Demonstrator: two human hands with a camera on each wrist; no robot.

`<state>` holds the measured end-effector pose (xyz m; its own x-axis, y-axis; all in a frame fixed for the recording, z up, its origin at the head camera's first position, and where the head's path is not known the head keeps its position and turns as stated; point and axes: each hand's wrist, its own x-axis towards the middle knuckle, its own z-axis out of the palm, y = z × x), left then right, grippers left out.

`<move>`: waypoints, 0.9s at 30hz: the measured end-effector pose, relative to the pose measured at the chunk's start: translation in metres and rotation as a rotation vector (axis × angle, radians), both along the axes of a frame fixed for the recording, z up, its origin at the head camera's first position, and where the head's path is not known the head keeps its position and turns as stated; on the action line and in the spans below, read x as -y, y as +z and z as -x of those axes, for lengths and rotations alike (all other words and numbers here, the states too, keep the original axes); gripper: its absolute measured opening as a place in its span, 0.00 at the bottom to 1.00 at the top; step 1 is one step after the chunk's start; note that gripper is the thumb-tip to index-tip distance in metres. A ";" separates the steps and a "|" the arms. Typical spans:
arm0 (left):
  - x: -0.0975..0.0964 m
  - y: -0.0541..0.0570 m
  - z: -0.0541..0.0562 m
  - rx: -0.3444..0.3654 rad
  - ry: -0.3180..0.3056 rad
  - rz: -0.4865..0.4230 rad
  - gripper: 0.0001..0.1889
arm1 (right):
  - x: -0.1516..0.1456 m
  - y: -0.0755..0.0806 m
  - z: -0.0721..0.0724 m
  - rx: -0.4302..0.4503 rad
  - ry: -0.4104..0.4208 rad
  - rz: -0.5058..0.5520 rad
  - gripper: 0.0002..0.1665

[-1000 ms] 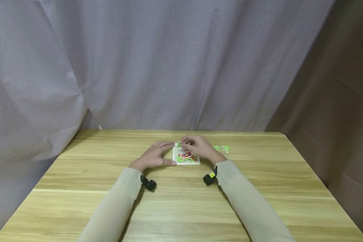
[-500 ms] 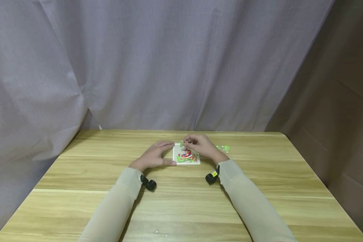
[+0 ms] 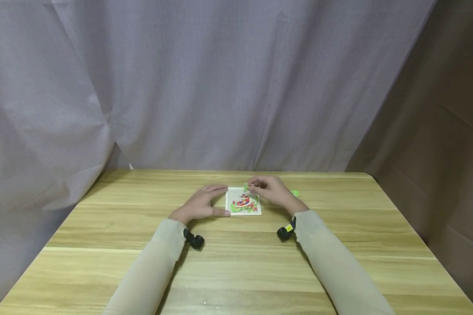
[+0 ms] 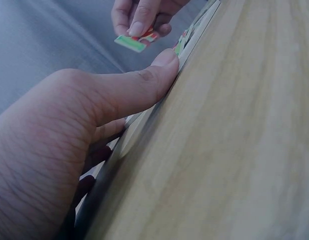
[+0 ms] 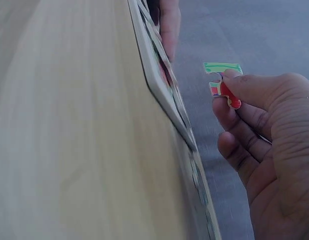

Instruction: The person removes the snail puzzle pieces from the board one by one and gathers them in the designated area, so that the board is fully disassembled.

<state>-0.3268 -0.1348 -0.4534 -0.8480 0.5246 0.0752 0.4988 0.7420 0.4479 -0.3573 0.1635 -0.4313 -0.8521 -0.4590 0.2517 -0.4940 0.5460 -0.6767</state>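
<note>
A jigsaw puzzle piece (image 5: 229, 94), green along one end with red and white parts, is pinched between the thumb and fingers of my right hand (image 3: 271, 189). It is held above the far right part of a white-rimmed puzzle tray (image 3: 244, 214). Several red, green and white pieces (image 3: 244, 202) lie in the tray's near part, some apparently overlapping; bare pale base shows behind them. My left hand (image 3: 200, 202) rests at the tray's left edge, thumb at the near corner and straight fingers at the far corner.
Behind my right wrist, a green and white piece (image 3: 295, 193) lies on the wooden table (image 3: 236, 271), partly hidden. Grey curtain (image 3: 205, 87) hangs along the table's far edge, and darker cloth (image 3: 437, 131) hangs at the right.
My right hand has moved right with the pinched piece, from the tray's far left corner toward its far right. More of the tray base shows. The left hand stays in place.
</note>
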 end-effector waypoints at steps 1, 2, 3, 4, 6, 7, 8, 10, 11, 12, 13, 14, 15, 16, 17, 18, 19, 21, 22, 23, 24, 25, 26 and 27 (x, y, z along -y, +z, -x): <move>0.000 0.000 0.000 -0.003 -0.003 -0.003 0.51 | -0.003 0.000 0.001 -0.003 -0.008 0.001 0.14; 0.000 0.001 0.001 -0.006 -0.007 -0.005 0.51 | -0.007 0.000 0.001 -0.007 -0.017 0.003 0.14; 0.000 0.001 0.002 -0.010 -0.010 -0.007 0.51 | -0.010 0.000 0.001 -0.015 -0.021 0.005 0.14; -0.001 0.001 0.002 -0.012 -0.012 -0.011 0.51 | -0.013 0.000 0.002 -0.020 -0.025 0.007 0.14; -0.001 0.001 0.003 -0.019 -0.018 -0.015 0.51 | -0.020 0.000 0.001 -0.034 -0.026 0.006 0.13; -0.001 0.001 0.003 -0.020 -0.019 -0.014 0.51 | -0.024 0.000 0.001 -0.038 -0.028 0.002 0.12; -0.001 0.001 0.003 -0.019 -0.019 -0.011 0.51 | -0.027 0.000 -0.001 -0.040 -0.026 -0.001 0.12; -0.001 0.001 0.003 -0.016 -0.018 -0.007 0.52 | -0.033 -0.001 -0.004 -0.040 -0.019 -0.012 0.11; -0.001 0.001 0.003 -0.015 -0.018 -0.003 0.52 | -0.037 -0.002 -0.005 -0.038 -0.017 -0.022 0.11; -0.002 0.000 0.003 -0.015 -0.018 -0.002 0.52 | -0.040 -0.002 -0.007 -0.036 -0.015 -0.031 0.10; -0.002 0.000 0.003 -0.016 -0.019 -0.001 0.52 | -0.044 -0.004 -0.008 -0.037 -0.014 -0.040 0.10; -0.002 -0.001 0.003 -0.018 -0.018 0.000 0.51 | -0.047 -0.004 -0.009 -0.036 -0.012 -0.047 0.10; -0.002 -0.001 0.003 -0.019 -0.017 -0.001 0.51 | -0.050 -0.005 -0.011 -0.035 -0.007 -0.051 0.10; -0.003 -0.001 0.003 -0.021 -0.017 0.001 0.51 | -0.053 -0.006 -0.012 -0.036 0.000 -0.058 0.10; -0.003 -0.001 0.003 -0.022 -0.017 0.002 0.51 | -0.056 -0.007 -0.013 -0.034 0.007 -0.061 0.10; -0.003 0.000 0.003 -0.022 -0.018 0.000 0.51 | -0.058 -0.008 -0.014 -0.034 0.015 -0.063 0.10; -0.003 -0.001 0.003 -0.023 -0.019 0.000 0.51 | -0.060 -0.008 -0.015 -0.036 0.020 -0.068 0.10; -0.004 0.000 0.002 -0.022 -0.021 0.002 0.51 | -0.064 -0.009 -0.017 -0.040 0.031 -0.077 0.10; -0.004 0.000 0.002 -0.022 -0.021 0.006 0.52 | -0.065 -0.010 -0.017 -0.043 0.034 -0.083 0.10; -0.004 0.000 0.002 -0.020 -0.021 0.004 0.52 | -0.066 -0.010 -0.017 -0.044 0.036 -0.086 0.10; -0.005 0.000 0.002 -0.019 -0.020 0.004 0.51 | -0.066 -0.010 -0.017 -0.044 0.036 -0.091 0.11; -0.005 0.000 0.002 -0.019 -0.018 0.008 0.52 | -0.066 -0.010 -0.017 -0.043 0.038 -0.094 0.11; -0.005 0.001 0.002 -0.019 -0.018 0.008 0.51 | -0.066 -0.009 -0.017 -0.044 0.042 -0.096 0.11; -0.005 0.001 0.002 -0.018 -0.016 0.008 0.51 | -0.066 -0.009 -0.018 -0.042 0.047 -0.099 0.11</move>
<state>-0.3286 -0.1300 -0.4522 -0.8381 0.5386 0.0862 0.5185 0.7375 0.4327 -0.3398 0.2293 -0.4401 -0.8189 -0.5223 0.2380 -0.5470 0.5846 -0.5992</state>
